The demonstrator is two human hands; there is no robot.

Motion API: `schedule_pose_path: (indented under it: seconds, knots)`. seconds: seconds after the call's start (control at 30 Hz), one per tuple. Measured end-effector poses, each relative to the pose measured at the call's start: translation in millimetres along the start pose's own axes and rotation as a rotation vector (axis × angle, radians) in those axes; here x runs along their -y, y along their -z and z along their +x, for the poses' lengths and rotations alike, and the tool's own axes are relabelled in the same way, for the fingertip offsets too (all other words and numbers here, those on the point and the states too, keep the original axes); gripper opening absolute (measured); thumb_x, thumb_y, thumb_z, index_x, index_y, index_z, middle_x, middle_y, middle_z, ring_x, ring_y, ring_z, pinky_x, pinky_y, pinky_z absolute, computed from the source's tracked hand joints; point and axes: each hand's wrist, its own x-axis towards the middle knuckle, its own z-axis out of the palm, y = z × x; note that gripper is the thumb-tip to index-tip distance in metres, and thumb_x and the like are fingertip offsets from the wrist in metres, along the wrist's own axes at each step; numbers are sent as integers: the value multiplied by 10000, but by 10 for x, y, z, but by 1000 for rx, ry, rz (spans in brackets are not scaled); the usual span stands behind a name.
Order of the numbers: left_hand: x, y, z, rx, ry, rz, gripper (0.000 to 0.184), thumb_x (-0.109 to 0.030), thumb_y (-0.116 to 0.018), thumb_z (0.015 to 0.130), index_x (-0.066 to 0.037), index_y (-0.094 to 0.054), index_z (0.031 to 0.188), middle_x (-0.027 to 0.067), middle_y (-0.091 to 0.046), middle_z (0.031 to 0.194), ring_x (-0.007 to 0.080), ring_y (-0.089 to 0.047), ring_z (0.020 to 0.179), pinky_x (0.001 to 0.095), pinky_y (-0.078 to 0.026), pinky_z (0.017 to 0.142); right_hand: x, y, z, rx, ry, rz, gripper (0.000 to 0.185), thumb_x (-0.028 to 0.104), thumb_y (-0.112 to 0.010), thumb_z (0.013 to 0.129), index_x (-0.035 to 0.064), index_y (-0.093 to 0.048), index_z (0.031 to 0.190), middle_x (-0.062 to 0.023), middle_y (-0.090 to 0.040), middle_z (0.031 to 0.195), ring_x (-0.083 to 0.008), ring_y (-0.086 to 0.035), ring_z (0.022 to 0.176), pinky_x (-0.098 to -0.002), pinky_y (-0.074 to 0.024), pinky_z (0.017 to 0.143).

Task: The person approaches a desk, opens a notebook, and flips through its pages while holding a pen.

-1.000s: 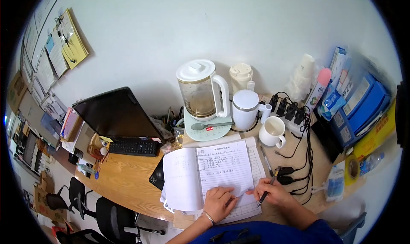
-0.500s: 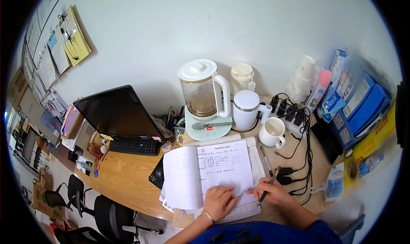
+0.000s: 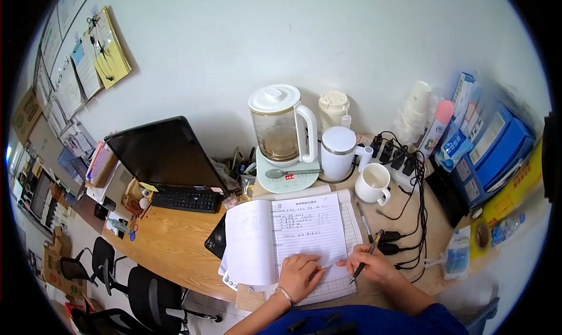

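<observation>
A notebook (image 3: 307,229) lies spread on the desk, its right page carrying printed lines and handwriting, its left page (image 3: 249,241) mostly blank. My left hand (image 3: 299,274) rests over the lower part of the written page, fingers laid on the paper, palm down. In my right hand (image 3: 373,265) a dark pen (image 3: 363,264) is gripped, tilted, its tip near the lower right corner of the pages. Under the notebook lies another ruled sheet or book (image 3: 353,226). A second pen (image 3: 365,222) lies just to the right of it.
Behind the notebook stand a glass kettle (image 3: 276,133) on its base, a spoon (image 3: 293,172), a lidded white cup (image 3: 338,153) and a white mug (image 3: 373,184). Black cables (image 3: 418,218) run along the right. A monitor (image 3: 167,153) and keyboard (image 3: 184,199) are left; blue folders (image 3: 492,147) stand right.
The view has shifted slightly, so background things sit a little lower and to the right. Both hands stay nearly in place, and the pen is still held.
</observation>
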Motion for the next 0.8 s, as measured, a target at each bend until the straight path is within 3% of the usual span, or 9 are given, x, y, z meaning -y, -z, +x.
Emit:
schedule_pose_path:
  seconds: [0.27,0.33,0.8]
  knots:
    - [6,-5,-1,-7,-5,-6,120,-163,-699,726,-97,-609,769,17,-633,993,214,-548,862,337,-376,755,-14,4,-5,21,8,12,254,96,-465,900,56,-501,652,-49,-523,593,-213,-584,637,-507,-354,978]
    - [4,-3,0,-5,-4,-8,123,-166,-700,727,-98,-607,767,17,-634,990,214,-548,861,338,-376,755,-37,31,-3,37,8,22,241,160,-502,903,53,-494,686,-44,-507,597,-185,-585,629,-486,-360,997]
    - [4,-3,-1,3,-3,-3,121,-169,-695,733,-99,-598,755,26,-631,988,217,-546,865,335,-375,752,-11,-18,-18,28,-1,-9,242,105,-468,907,58,-492,670,-37,-510,597,-225,-599,651,-524,-287,1038]
